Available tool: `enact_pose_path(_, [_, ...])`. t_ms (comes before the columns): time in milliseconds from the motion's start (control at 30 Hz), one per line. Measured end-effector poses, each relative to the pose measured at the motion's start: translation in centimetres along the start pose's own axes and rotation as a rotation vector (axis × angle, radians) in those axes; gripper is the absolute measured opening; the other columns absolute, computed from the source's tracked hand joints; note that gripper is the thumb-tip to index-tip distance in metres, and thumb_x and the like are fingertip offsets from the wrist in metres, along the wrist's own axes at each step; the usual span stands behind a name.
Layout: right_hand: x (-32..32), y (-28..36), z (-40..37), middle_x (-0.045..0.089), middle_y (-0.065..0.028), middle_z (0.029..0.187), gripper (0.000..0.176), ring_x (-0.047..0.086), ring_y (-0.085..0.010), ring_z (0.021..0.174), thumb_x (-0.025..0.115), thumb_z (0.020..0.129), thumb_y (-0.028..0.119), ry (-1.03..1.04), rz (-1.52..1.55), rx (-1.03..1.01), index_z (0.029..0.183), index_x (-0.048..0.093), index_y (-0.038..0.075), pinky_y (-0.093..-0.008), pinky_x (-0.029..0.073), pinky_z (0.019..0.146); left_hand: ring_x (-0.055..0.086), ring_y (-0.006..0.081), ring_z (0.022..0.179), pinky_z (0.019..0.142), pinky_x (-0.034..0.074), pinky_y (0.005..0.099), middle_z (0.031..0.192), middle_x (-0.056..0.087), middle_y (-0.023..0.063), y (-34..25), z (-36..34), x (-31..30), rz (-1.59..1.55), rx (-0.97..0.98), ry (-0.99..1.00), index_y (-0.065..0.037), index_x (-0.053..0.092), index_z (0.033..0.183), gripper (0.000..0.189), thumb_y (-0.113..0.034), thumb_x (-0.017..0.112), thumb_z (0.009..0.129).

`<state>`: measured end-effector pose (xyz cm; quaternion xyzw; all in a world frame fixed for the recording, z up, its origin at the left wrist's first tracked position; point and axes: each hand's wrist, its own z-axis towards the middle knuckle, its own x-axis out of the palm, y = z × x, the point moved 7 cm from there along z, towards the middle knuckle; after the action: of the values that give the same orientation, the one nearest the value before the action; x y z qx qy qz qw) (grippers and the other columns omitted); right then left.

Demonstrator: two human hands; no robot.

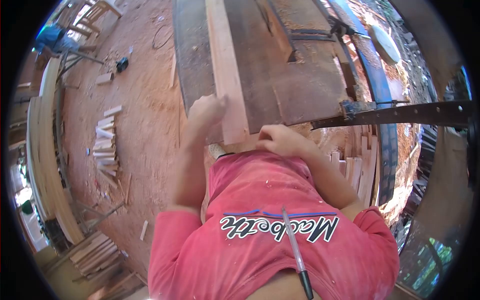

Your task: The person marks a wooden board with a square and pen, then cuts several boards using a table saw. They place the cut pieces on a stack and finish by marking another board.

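A long, pale wooden board [227, 75] lies lengthwise on the brown worktable [260, 70], its near end at the table's front edge. My left hand [207, 109] is closed at the board's left edge, with the fingertips against the wood; motion blurs it a little. To the right of the board's near end, my right hand [281, 140] is held by the table edge, close to my red shirt [260, 185]. Its fingers are curled in and it does not touch the board. Whatever those fingers may hold is hidden.
A wooden fence piece [280, 35] stands on the table beyond the board. A perforated metal bar [400, 114] juts in from the right, near a blue rail [382, 90]. Short wood blocks [105, 145] lie on the dusty floor, and stacked planks [47, 165] stand further left.
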<state>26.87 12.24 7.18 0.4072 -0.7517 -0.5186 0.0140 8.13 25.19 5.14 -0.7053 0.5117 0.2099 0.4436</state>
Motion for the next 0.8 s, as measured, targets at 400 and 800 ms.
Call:
enact_pose_path(400, [-20.3,10.4,-31.6,0.056,-0.0039,0.074,0.017,0.053,-0.0150,0.066,0.069,0.093,0.019,-1.286,0.244,-1.290,0.091,0.059,0.005,-0.0359,0.048,0.065,0.069,0.0408,0.069,0.071,0.056,0.0468,0.070,0.066,0.0236,-4.1,-7.4,4.1,0.048,0.351,-0.029,0.002,0.071,0.071,0.030,-0.028,0.076,0.073])
enact_pose_path(800, [-41.6,-0.8,-43.1,0.062,-0.0235,0.113,0.055,0.062,-0.0441,0.097,0.074,0.086,0.028,-2.468,-1.237,0.344,0.125,0.053,-0.005,-0.0489,0.050,0.087,0.067,0.0463,0.081,0.079,0.054,0.0494,0.080,0.066,0.0308,-5.3,-6.2,5.8,0.040,0.477,-0.027,0.007,0.069,0.076,0.025,-0.017,0.061,0.080])
